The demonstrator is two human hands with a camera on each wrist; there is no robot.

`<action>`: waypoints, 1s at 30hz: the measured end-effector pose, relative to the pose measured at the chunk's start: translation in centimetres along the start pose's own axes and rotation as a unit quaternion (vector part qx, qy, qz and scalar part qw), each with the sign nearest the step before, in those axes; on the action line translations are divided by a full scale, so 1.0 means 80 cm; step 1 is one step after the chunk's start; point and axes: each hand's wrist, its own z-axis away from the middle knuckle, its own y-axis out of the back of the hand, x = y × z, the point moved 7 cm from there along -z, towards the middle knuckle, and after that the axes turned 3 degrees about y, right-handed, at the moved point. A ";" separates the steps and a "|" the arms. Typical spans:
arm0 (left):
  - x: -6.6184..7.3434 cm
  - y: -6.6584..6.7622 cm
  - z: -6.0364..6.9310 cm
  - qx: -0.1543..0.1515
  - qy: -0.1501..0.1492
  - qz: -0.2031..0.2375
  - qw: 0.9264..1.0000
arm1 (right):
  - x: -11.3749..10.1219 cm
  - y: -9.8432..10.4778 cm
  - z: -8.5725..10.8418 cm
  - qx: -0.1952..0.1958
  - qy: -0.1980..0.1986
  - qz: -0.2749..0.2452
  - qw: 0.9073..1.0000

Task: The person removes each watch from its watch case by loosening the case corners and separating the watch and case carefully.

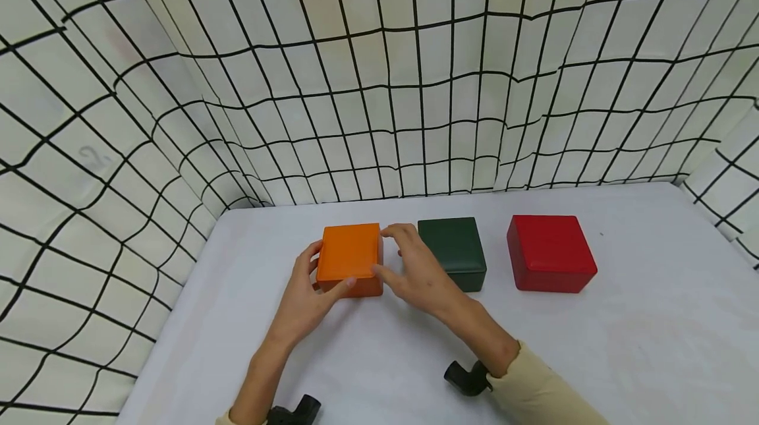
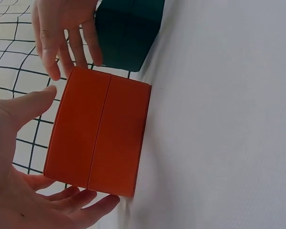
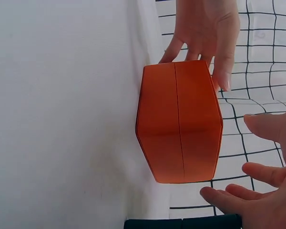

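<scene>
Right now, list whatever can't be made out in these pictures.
- Inside of the orange box: hidden by its closed lid, head view.
- Left part of the green box: behind the right hand, head view.
- Rest of the green box: cut off by the top edge, left wrist view.
- Dark speck: too small to identify, head view.

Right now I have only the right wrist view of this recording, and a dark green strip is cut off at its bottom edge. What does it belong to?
Observer: A green box, which the head view shows to the right of the orange box.

Operator: Anything past it?

Observer: Yes, a red box farther right, with a gap between the two.

Operator: Is the green one fully visible from the head?

Observer: No, the right hand hides its near left corner there.
</scene>
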 end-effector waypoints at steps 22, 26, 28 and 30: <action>-0.017 0.010 -0.013 -0.025 -0.018 0.006 0.999 | 0.001 -0.027 -0.016 -0.024 -0.076 -0.038 0.996; -0.020 0.009 -0.012 -0.024 -0.021 0.005 0.999 | 0.008 -0.033 -0.015 -0.023 -0.083 -0.057 0.995; -0.022 0.007 -0.013 -0.025 -0.020 0.005 0.999 | 0.011 -0.036 -0.015 -0.021 -0.084 -0.064 0.994; -0.023 0.006 -0.013 -0.025 -0.019 0.007 0.999 | 0.013 -0.038 -0.016 -0.018 -0.080 -0.067 0.994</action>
